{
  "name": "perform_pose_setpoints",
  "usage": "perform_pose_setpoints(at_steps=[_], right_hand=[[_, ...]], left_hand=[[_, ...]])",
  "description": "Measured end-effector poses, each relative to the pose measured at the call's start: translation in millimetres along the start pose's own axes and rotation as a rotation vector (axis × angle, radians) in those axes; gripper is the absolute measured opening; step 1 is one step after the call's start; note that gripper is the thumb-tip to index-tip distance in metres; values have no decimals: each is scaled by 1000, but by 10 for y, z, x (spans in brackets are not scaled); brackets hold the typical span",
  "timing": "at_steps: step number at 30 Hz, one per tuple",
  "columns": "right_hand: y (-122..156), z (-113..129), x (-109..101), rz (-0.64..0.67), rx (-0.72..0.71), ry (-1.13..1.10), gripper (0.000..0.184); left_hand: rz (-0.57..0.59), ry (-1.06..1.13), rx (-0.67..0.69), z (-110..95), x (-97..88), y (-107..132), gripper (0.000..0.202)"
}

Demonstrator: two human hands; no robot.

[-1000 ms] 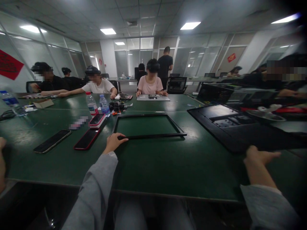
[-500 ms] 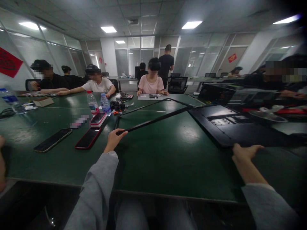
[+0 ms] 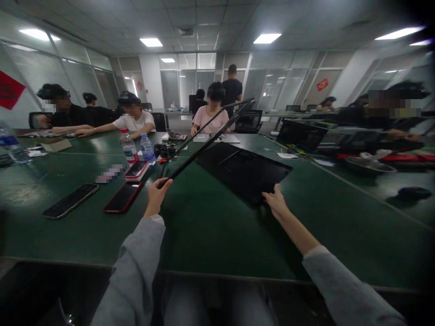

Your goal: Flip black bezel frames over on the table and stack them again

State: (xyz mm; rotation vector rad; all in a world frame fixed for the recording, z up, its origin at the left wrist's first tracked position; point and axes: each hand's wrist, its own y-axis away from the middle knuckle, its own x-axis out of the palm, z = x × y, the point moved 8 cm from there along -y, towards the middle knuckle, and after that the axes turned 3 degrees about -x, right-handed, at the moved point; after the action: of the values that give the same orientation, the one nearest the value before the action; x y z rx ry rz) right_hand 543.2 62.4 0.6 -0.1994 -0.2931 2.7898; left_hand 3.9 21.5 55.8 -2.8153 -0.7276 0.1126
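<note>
My left hand (image 3: 157, 194) is closed on the near corner of a thin black rectangular frame (image 3: 207, 141). The frame is tilted up steeply, its far end raised above the green table (image 3: 217, 226). My right hand (image 3: 276, 201) rests with fingers on the near corner of a flat black panel (image 3: 243, 170), which lies on the table under the raised frame. Both sleeves are grey.
Two phones (image 3: 70, 200) (image 3: 123, 197) lie left of my left hand, a third (image 3: 137, 169) behind them. Two water bottles (image 3: 129, 147) stand beyond. Several seated people work at the far side; one person (image 3: 394, 113) sits at the right by black equipment (image 3: 306, 133).
The frame lay flat; my left hand has lifted it up on edge. My right hand has dragged the black panel leftward from the right side to the table's middle.
</note>
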Motion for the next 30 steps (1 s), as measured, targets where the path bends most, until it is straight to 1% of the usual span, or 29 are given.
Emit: perform_pose_setpoints(at_steps=[2,4,6,8,10,12,13,14,16,19,20,21,23,25,27,30], right_hand=[[-33,-6,208,128,68,-57,102],[-111,-33,351,249,137,-53,95],[-246,-53,405,283,130,18,85],[-402,-53,405,235,42,106,70],[-521,-30,375,140,-82,185,55],[-582,4,324,51,-179,251,45],[-598,23,288,17,-204,259,43],[-611,37,237,-16,-202,237,43],[-637,35,126,-51,-119,92,48],[-666,50,59,8,30,-222,61],[-674,67,50,29,56,-292,63],[-682,82,30,28,69,-329,61],[-691,95,-31,-33,61,-304,48],[-678,103,-51,-92,14,-206,40],[-639,99,13,-93,-34,-113,43],[-554,48,156,-62,-63,-36,44]], left_hand=[[-13,-10,31,-28,-16,-6,59],[-2,-48,52,-49,-14,-3,57],[4,-107,84,-77,-23,8,54],[-7,-200,130,-117,-51,22,50],[-17,-312,182,-164,-71,38,45],[-8,-416,241,-217,-53,65,40],[3,-465,273,-245,-27,84,37],[20,-513,302,-269,12,108,34],[70,-613,350,-302,116,165,29],[140,-737,407,-325,263,251,24],[156,-758,421,-326,293,270,24],[168,-769,429,-323,310,280,24],[191,-771,422,-292,311,273,25],[212,-773,399,-230,277,237,27],[226,-779,382,-158,219,188,30],[249,-787,362,-63,129,125,31]])
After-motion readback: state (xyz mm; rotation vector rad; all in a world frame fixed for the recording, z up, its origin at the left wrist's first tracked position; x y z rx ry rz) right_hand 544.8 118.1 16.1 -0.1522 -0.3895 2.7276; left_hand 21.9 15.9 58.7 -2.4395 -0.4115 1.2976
